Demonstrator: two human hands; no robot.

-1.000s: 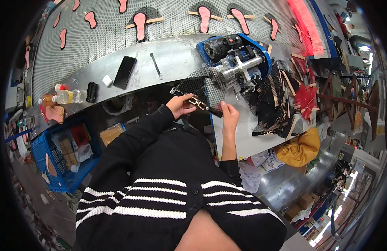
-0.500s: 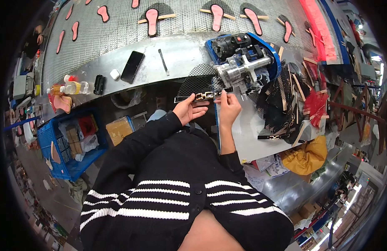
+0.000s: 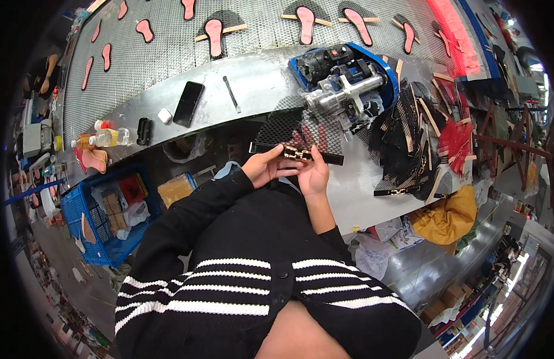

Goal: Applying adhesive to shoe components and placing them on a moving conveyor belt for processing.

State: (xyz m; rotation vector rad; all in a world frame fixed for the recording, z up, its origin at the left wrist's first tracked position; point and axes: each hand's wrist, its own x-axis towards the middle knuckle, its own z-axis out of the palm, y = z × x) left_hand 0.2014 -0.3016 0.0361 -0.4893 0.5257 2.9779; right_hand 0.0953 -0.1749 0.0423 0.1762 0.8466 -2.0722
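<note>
Between my two hands is a black mesh shoe upper [image 3: 274,128], spread out with its black band nearest me. A gold chain buckle [image 3: 297,154] sits in the middle of that band. My left hand [image 3: 266,167] pinches the band just left of the buckle, thumb on top and fingers beneath. On the buckle's other side, my right hand [image 3: 314,174] grips the band with its thumb up. Through the mesh, some fingers show behind it. Just beyond the upper, to the right, stands a blue-cased machine [image 3: 345,87] with a metal arm.
Black mesh uppers with wooden strips [image 3: 402,134] and red mesh [image 3: 459,143] lie heaped at right. A phone [image 3: 188,103], a thin tool [image 3: 231,94] and bottles [image 3: 112,137] line the metal edge. Pink insoles [image 3: 214,37] rest on the conveyor [image 3: 169,45]. A blue crate [image 3: 88,224] stands lower left.
The mesh upper has come away from the machine toward me and is now spread flatter. My right hand has shifted left and down along with it; my left hand stays near its place.
</note>
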